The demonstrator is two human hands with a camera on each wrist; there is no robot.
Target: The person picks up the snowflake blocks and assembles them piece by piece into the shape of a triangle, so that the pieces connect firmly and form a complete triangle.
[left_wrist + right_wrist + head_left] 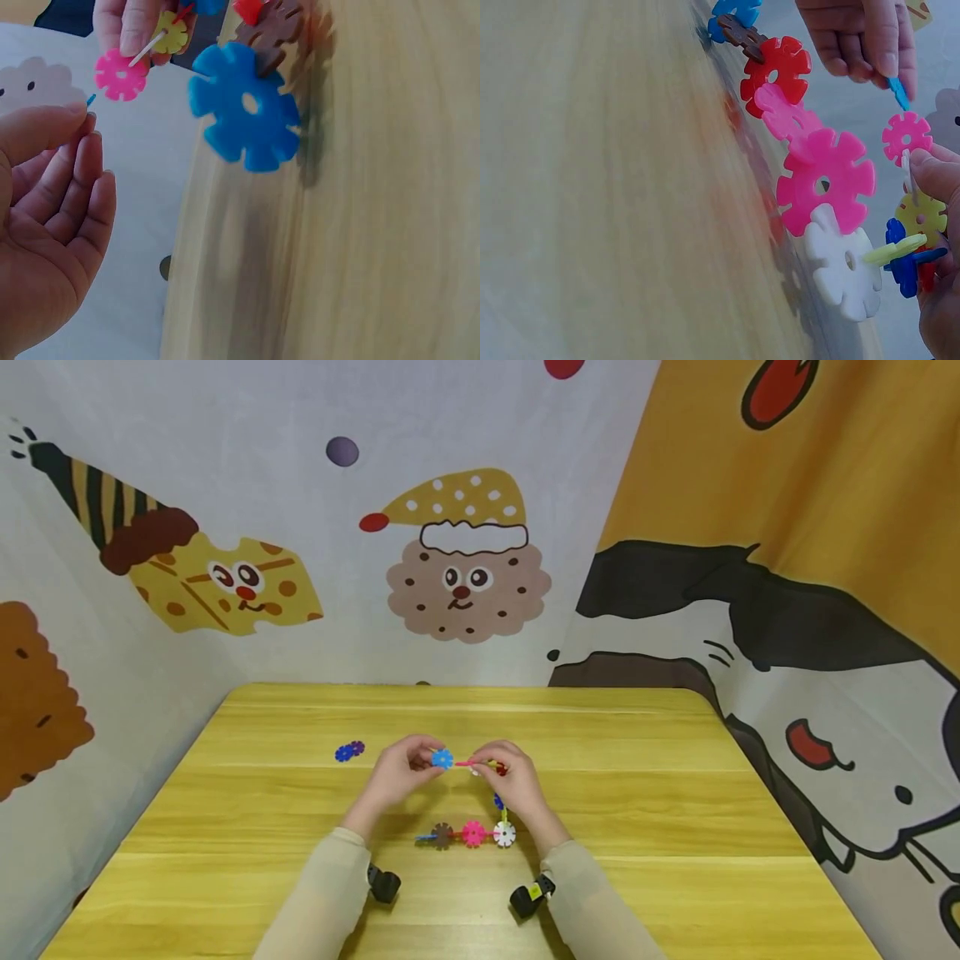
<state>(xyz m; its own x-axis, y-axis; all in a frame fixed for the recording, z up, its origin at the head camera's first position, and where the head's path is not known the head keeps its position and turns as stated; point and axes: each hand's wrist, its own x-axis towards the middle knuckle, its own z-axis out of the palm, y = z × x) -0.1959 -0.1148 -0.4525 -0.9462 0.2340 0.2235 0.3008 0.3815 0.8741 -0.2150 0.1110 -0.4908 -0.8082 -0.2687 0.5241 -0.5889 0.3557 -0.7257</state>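
Observation:
My left hand (401, 770) pinches a light blue notched disc (442, 759) between thumb and fingers. The right hand (513, 777) grips one end of a chain of slotted flower-shaped discs. From its fingertips a pink disc (907, 139) sticks out, joined to a white disc (906, 174); a yellow disc (921, 216) is by the palm. The light blue disc's edge is right at the pink one; I cannot tell whether they touch. Below the hands the chain continues through a white disc (505, 834), a bright pink disc (473, 833), a brown disc (442, 836) and a blue disc (246, 109).
Two overlapping discs, a blue one (343, 753) and a purple one (357, 747), lie on the wooden table (637, 760) left of the hands. A cartoon-printed curtain (300, 502) hangs behind the table. Each wrist wears a small black camera (385, 886).

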